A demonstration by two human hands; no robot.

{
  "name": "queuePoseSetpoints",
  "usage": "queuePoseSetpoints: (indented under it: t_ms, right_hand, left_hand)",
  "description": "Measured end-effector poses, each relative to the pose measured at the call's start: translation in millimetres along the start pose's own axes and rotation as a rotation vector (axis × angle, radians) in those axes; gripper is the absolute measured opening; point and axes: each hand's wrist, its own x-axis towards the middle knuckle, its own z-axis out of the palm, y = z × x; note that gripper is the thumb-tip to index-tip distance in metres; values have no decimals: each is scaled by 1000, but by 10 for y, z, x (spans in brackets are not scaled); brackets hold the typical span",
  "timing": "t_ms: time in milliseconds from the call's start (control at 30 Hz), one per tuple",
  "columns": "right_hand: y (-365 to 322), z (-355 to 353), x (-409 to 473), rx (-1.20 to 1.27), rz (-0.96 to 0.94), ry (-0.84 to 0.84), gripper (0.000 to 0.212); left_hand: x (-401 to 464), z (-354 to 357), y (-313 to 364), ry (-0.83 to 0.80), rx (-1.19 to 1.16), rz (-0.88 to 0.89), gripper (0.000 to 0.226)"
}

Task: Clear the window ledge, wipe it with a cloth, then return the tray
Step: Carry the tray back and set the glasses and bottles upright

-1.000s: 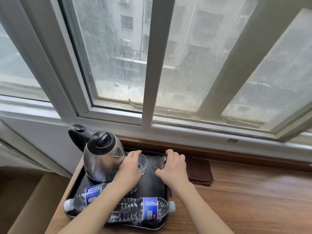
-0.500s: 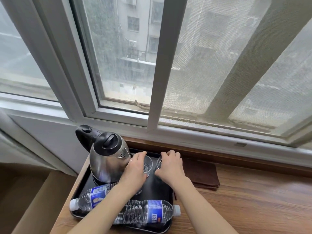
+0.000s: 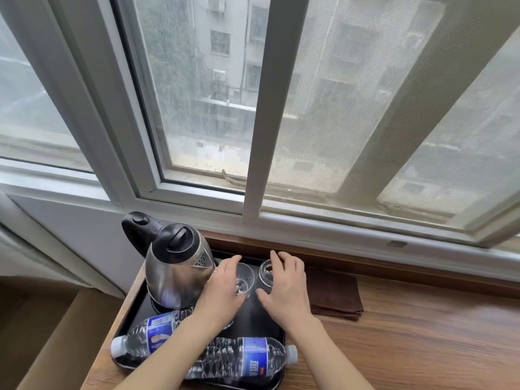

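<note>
1. We see the left hand [image 3: 222,288] covering most of one glass [image 3: 245,280].
2. Our forearms hide parts of both bottles [image 3: 247,358].
3. The tray [image 3: 132,311]'s near rim is cut off below.
</note>
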Motion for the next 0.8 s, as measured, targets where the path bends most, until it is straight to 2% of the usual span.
queuePoseSetpoints:
  t_ms: [67, 133, 267, 333, 500, 667, 800]
  right_hand:
    - [25, 26, -88, 54, -70, 39, 88]
    - [36, 9, -143, 33, -117, 6, 92]
    - [28, -5, -190, 15, -97, -33, 96]
    - [-6, 6, -180, 37, -91, -37, 92]
    - [-82, -9, -144, 186, -104, 41, 64]
    - [20, -147, -122, 349, -113, -43, 61]
    - [47, -301, -83, 406, -132, -98, 57]
  left_hand:
    - [-40, -10, 28, 41, -77, 12, 78]
    - [-68, -36, 59, 90, -152, 9, 79]
    - [-123, -140, 136, 162, -261, -9, 76]
    - [-169, -178, 163, 159, -278, -4, 76]
    - [-305, -215, 178, 164, -340, 5, 71]
    - [-347, -232, 153, 103, -410, -25, 74]
    - [-318, -278, 133, 52, -327, -7, 79]
